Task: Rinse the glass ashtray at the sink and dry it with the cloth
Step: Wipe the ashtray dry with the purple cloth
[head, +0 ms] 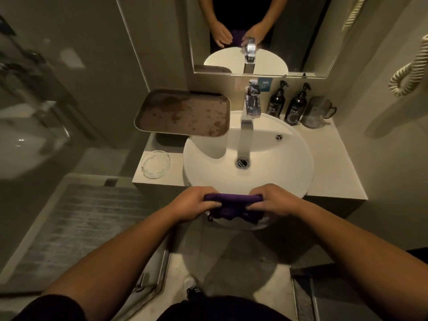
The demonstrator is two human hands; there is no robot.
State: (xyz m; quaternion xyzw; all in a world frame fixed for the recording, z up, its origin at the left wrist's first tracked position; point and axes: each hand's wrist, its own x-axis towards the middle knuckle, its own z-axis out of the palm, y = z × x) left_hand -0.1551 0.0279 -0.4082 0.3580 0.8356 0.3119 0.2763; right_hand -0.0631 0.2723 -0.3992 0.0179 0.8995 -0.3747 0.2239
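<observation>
Glass ashtray on counter, front-left corner, just beside sink, untouched. Tap dry, no water seen. Purple cloth bunched at sink's front rim; left hand and right hand grip its ends, fingers curled round. Risk: ashtray near counter edge, careless reach could knock it off; wet glass slips.

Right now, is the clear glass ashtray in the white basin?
No, the clear glass ashtray sits on the counter, left of the white basin.

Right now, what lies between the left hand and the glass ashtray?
In the head view, only the sink's white front rim and bare white counter separate the left hand, gripping the purple cloth, from the glass ashtray.
</observation>
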